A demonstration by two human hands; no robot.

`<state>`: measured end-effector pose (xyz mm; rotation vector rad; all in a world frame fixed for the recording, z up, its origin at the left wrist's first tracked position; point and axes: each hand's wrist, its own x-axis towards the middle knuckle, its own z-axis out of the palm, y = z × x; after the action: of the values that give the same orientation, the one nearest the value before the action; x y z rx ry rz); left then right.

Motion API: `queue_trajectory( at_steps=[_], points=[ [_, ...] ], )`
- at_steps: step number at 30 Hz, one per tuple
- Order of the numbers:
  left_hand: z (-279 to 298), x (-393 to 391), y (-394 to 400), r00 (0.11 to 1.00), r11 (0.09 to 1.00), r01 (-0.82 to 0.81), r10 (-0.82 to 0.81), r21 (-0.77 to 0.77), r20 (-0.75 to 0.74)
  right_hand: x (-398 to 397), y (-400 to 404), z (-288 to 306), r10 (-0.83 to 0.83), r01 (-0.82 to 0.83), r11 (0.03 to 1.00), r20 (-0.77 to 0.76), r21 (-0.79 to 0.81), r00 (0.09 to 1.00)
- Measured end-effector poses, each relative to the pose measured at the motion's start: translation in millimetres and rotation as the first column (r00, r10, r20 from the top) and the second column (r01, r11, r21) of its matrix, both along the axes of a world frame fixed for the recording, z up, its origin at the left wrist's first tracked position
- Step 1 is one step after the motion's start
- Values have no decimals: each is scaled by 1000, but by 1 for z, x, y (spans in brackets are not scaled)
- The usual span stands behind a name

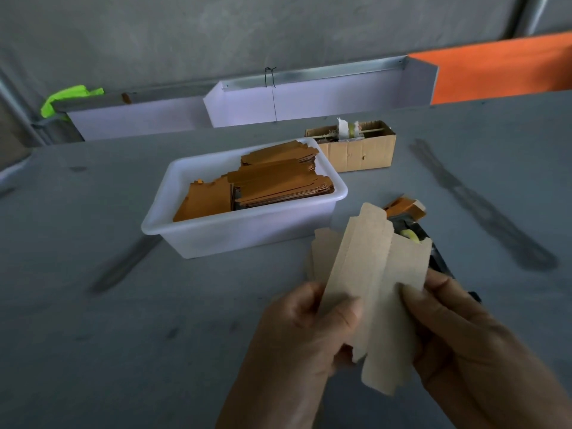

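Blank (371,274): flat die-cut card, plain kraft-brown face toward the camera, creased lengthwise into narrow panels, small tabs at both ends. It is held in the air low in the view, right of centre, above the counter (123,335).

Left hand (303,332): thumb on the left panel, fingers curled behind, pinching the lower left edge. Right hand (464,335): thumb on the right panel, fingers curled behind, pinching the right edge.

Counter: grey, matt, with dark smears and scuffs. Just behind the blank and partly hidden by it lies a dark item (438,261) with something yellow on it; I cannot tell what it is. Orange card pieces (405,209) lie beside it. Farther off, left of centre, is a white tub (244,236) holding stacks (278,184) of orange-brown card. Behind the tub is a small open carton (359,153). At the far edge, pale trays (309,100) stand against a grey wall, with green tape (68,97) at left and an orange panel (501,66) at right.

Long axis of the blank: near end in the hands, far end up and away toward the carton, leaning slightly left.
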<state>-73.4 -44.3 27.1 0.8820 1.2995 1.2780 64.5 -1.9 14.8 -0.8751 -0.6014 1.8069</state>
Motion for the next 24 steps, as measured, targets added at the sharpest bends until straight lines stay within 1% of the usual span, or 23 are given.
queue_trajectory(
  at_steps=[1, 2, 3, 4, 5, 6, 7, 8, 9, 10, 11, 13, 15, 16, 17, 18, 19, 20, 21, 22, 24],
  points=[
    [-2, 1, -1, 1000, 1000, -1, 1, -11, 11, 0, 0, 0, -10, 10, 1000, 0, 17, 1000],
    [-6, 0, -1, 999, 1000, -18, 19, 10, -44, 0, 0, 0, -21, 20, 999, 7, 50, 1000],
    [-7, -3, -1, 986, 998, -27, 35, 52, -163, -1, 0, 0, -42, 36, 994, 50, 104, 998],
    [-5, -8, 0, 955, 995, -14, 42, 98, -294, 0, 0, 0, -103, 73, 979, 154, 190, 983],
    [-2, -14, -1, 916, 990, 43, 16, 136, -402, 2, 0, 0, -216, 100, 937, 328, 335, 920],
    [2, -19, 0, 878, 985, 113, -40, 127, -477, 6, 0, 3, -383, 75, 842, 493, 534, 781],
    [6, -25, 2, 847, 975, 199, -123, 94, -517, 9, 1, 7, -562, -46, 698, 587, 714, 583],
    [11, -30, 3, 813, 961, 271, -199, 54, -547, 11, 4, 10, -689, -220, 555, 592, 802, 419],
    [16, -33, 5, 774, 945, 325, -255, 18, -579, 12, 7, 10, -744, -368, 457, 575, 810, 341],
    [19, -35, 7, 747, 937, 349, -281, -5, -602, 12, 9, 9, -739, -469, 412, 587, 781, 329],
    [21, -37, 9, 738, 935, 354, -283, -5, -612, 10, 11, 9, -693, -522, 411, 628, 747, 354],
    [25, -40, 11, 732, 951, 307, -213, 34, -647, 6, 13, 12, -561, -550, 478, 720, 685, 409],
    [26, -44, 14, 714, 976, 198, -80, 90, -696, 4, 14, 13, -372, -502, 621, 790, 602, 487],
    [26, -46, 14, 752, 985, 130, -22, 115, -659, 4, 13, 12, -252, -453, 705, 790, 545, 558],
    [24, -47, 15, 821, 990, 52, 34, 135, -570, 3, 13, 11, -140, -389, 781, 745, 488, 653],
    [21, -49, 15, 902, 990, -19, 78, 141, -425, 1, 13, 9, -59, -327, 837, 668, 438, 741],
    [19, -49, 13, 969, 991, -57, 85, 125, -230, -1, 12, 7, -11, -277, 875, 588, 397, 809],
    [19, -47, 12, 997, 992, -67, 70, 106, -25, -5, 11, 6, 4, -235, 899, 530, 369, 848],
    [18, -44, 10, 990, 994, -63, 51, 94, 133, -9, 10, 4, 4, -207, 914, 501, 350, 865],
    [18, -42, 8, 974, 995, -56, 36, 83, 222, -13, 9, 2, 0, -187, 922, 482, 340, 876],
    [14, -37, 4, 960, 997, -64, 48, 49, 274, -20, 8, -1, -16, -150, 929, 441, 338, 897]
  ],
)
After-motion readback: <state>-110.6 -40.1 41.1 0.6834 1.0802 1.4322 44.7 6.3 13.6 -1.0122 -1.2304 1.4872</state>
